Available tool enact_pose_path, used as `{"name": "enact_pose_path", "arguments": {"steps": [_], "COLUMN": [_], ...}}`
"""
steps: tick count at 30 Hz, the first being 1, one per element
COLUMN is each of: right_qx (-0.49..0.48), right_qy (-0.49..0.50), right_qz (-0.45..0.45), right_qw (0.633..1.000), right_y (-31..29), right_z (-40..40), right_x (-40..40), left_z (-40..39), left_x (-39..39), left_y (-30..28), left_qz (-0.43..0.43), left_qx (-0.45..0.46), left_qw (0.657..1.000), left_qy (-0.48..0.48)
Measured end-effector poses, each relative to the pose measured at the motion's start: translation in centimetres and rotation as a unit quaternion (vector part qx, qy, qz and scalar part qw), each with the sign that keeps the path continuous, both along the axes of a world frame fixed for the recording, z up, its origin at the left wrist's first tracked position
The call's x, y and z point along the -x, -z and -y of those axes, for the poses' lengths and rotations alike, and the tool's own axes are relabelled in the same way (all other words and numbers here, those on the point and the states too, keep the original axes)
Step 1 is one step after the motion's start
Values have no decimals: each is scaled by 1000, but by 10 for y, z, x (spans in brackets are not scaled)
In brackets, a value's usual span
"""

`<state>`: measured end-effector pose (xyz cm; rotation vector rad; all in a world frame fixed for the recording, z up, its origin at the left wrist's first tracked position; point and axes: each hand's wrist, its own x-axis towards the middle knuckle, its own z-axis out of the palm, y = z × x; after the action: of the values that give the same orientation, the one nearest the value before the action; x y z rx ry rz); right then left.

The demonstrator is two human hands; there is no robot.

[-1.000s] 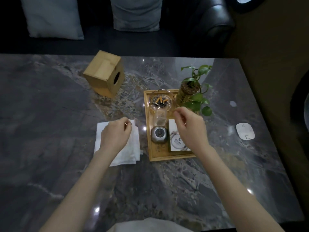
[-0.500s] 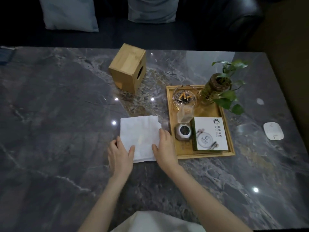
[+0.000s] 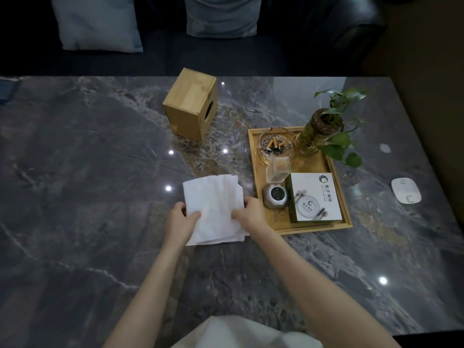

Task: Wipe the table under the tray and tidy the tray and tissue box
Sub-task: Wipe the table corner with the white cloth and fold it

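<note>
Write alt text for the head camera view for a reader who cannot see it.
Two bare hands, left hand and right hand, pinch a white folded tissue on a dark marble table, beside a wooden tray holding a glass ashtray; a wooden tissue box stands behind.

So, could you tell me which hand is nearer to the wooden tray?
The right hand. It grips the tissue's right edge, just beside the wooden tray's left rim. The left hand holds the tissue's opposite edge, farther from the tray.
</note>
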<state>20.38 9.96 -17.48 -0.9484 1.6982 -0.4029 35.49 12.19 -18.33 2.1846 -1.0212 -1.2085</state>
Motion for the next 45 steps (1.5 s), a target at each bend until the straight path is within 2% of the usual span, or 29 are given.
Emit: {"name": "enact_pose_path", "arguments": {"steps": [2, 5, 8, 14, 17, 20, 22, 25, 27, 28, 29, 31, 33, 39, 40, 42, 43, 45], "right_qx": [-8, -8, -29, -21, 2, 17, 27, 5, 9, 17, 20, 39, 48, -11, -17, -18, -17, 6], "right_qy": [-4, -22, 10, 109, 160, 223, 288, 372, 382, 388, 400, 414, 408, 319, 318, 317, 308, 285], "right_qz": [26, 70, 127, 231, 319, 357, 401, 484, 520, 507, 488, 517, 518, 513, 501, 478, 462, 430], "right_qw": [1000, 997, 991, 967, 934, 907, 869, 792, 764, 769, 775, 748, 750, 797, 805, 819, 831, 857], "right_y": [-6, -19, -31, -46, -49, -50, -48, -46, -46, -46, -47, -46, -45, -48, -49, -54, -59, -70], "right_z": [2, -3, -8, -17, -24, -31, -35, -44, -49, -49, -48, -50, -49, -42, -37, -25, -17, 1], "right_x": [3, 10, 27, 85, 122, 164, 197, 241, 265, 277, 286, 307, 326, 389, 399, 416, 423, 437], "left_z": [4, 6, 3, -8, -11, -10, -8, -1, 4, 5, 7, 12, 18, 40, 44, 50, 52, 56], "left_x": [-1, 1, 11, 57, 97, 142, 171, 215, 245, 260, 273, 299, 318, 358, 364, 371, 373, 375], "left_y": [-9, -23, -44, -94, -116, -131, -137, -139, -134, -130, -126, -113, -101, -71, -63, -43, -35, -21], "left_qz": [-103, -252, -328, -490, -523, -545, -558, -575, -581, -582, -580, -572, -557, -407, -355, -191, -100, 32], "left_qx": [-20, -64, -69, 2, 2, -24, -53, -82, -99, -109, -119, -139, -149, -140, -101, 19, 80, 165], "left_qw": [994, 958, 932, 864, 849, 837, 828, 814, 808, 805, 805, 808, 817, 900, 925, 973, 981, 968], "left_qy": [-42, -123, -137, -119, -75, -33, -10, 22, 27, 25, 22, 18, 24, 69, 88, 126, 143, 186]}}
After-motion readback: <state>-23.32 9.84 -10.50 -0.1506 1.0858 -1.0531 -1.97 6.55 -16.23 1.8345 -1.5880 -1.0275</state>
